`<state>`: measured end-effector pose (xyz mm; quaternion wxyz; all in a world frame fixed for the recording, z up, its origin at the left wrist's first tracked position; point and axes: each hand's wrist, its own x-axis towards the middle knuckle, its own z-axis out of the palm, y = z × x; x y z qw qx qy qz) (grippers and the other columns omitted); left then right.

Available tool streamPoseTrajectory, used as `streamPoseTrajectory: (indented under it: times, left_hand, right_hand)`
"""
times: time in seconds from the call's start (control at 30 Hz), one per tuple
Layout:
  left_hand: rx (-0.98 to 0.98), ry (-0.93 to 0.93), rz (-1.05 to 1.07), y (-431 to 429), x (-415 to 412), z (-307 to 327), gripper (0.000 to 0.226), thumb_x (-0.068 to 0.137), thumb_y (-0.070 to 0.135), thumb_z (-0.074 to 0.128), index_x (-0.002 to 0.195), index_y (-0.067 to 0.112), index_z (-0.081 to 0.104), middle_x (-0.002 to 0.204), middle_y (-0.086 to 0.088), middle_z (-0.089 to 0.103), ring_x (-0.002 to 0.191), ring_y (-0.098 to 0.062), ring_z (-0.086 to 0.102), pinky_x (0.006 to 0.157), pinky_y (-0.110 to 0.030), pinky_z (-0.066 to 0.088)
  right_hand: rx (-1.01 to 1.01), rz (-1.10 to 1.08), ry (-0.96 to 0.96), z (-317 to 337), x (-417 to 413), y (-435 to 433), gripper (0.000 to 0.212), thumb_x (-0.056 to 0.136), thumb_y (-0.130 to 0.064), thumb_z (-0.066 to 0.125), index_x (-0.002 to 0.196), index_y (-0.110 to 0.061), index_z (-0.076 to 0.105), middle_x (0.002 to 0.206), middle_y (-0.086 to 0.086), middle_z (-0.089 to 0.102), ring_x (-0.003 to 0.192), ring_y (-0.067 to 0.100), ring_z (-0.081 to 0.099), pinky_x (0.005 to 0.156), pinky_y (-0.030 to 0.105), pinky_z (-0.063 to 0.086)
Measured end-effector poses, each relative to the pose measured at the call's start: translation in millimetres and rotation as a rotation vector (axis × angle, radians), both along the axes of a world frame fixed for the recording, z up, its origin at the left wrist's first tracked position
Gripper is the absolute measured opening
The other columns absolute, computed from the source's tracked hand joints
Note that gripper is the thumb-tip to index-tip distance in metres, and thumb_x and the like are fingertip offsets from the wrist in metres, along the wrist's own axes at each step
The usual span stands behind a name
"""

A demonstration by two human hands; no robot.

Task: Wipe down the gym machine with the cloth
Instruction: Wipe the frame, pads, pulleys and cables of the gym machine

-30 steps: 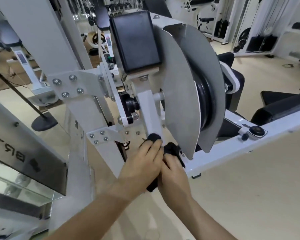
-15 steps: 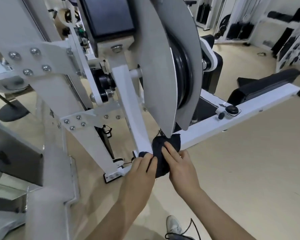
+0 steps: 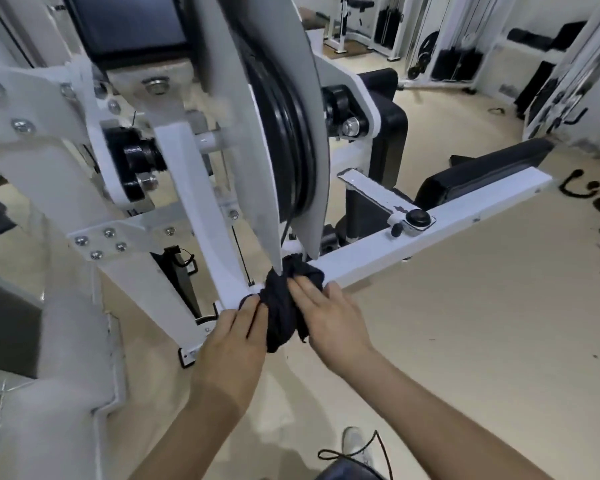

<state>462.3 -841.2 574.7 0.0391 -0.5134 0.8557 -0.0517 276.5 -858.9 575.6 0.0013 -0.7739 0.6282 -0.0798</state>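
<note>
At the foot of the gym machine (image 3: 42, 168), the cloth (image 3: 284, 306) sits bunched on the joint where the slanted arm (image 3: 201, 216) meets the low beam (image 3: 413, 237), just under the disc (image 3: 253, 133) edge. The right hand (image 3: 333, 317) lies flat on it, fingers straight, pressing. The left hand (image 3: 234, 341) touches its left side; whether it pinches the cloth I cannot tell. The beam's length runs away up and rightward, nearer the right hand.

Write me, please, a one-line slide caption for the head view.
Left hand and right hand press a dark cloth against the lower end of the gym machine's white arm.
</note>
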Motion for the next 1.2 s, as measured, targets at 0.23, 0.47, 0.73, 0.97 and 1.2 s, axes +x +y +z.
streamPoseTrajectory:
  times: [0.23,0.47,0.73,0.97,1.2]
  left_hand:
    - [-0.077,0.144,0.040,-23,-119,9,0.059,0.084,0.016,0.063,0.140,0.007,0.047,0.141,-0.017,0.049,0.107,-0.032,0.056,0.096,-0.043,0.046]
    - [0.028,-0.081,0.367,-14,-80,10,0.054,0.092,0.012,0.018,0.130,0.002,0.054,0.142,-0.019,0.042,0.118,-0.040,0.044,0.104,-0.053,0.028]
    - [-0.074,0.358,0.166,-51,-213,9,0.050,0.088,0.027,0.058,0.131,0.002,0.057,0.142,-0.016,0.050,0.130,-0.031,0.049,0.110,-0.043,0.038]
    - [-0.051,0.374,0.110,-87,-228,12,0.048,0.090,0.020,0.064,0.135,0.007,0.055,0.141,-0.009,0.053,0.127,-0.026,0.053,0.103,-0.040,0.045]
    - [-0.057,0.016,0.241,-43,-176,9,0.053,0.104,0.025,0.006,0.153,0.009,0.022,0.159,-0.012,0.018,0.146,-0.030,0.020,0.120,-0.044,0.017]
  right_hand:
    - [0.023,-0.310,0.123,20,-105,-38,0.070,0.084,-0.007,0.050,0.149,-0.020,0.027,0.159,-0.007,0.022,0.111,0.027,0.046,0.083,0.035,0.043]
    - [-0.101,0.188,0.107,16,-90,-29,0.052,0.072,-0.017,0.053,0.121,-0.021,0.068,0.129,-0.002,0.064,0.090,0.020,0.064,0.067,0.028,0.048]
    - [-0.101,0.325,0.112,25,-185,-59,0.044,0.077,-0.014,0.052,0.119,-0.010,0.066,0.125,-0.001,0.065,0.131,0.020,0.049,0.090,0.035,0.040]
    - [-0.214,0.267,-0.456,49,-220,-99,0.032,0.082,-0.008,0.048,0.106,-0.009,0.068,0.106,0.000,0.067,0.103,0.021,0.053,0.092,0.026,0.043]
    - [0.008,0.217,-0.369,30,-230,-134,0.013,0.099,-0.020,0.041,0.090,-0.010,0.043,0.108,-0.003,0.050,0.085,0.021,0.047,0.065,0.028,0.031]
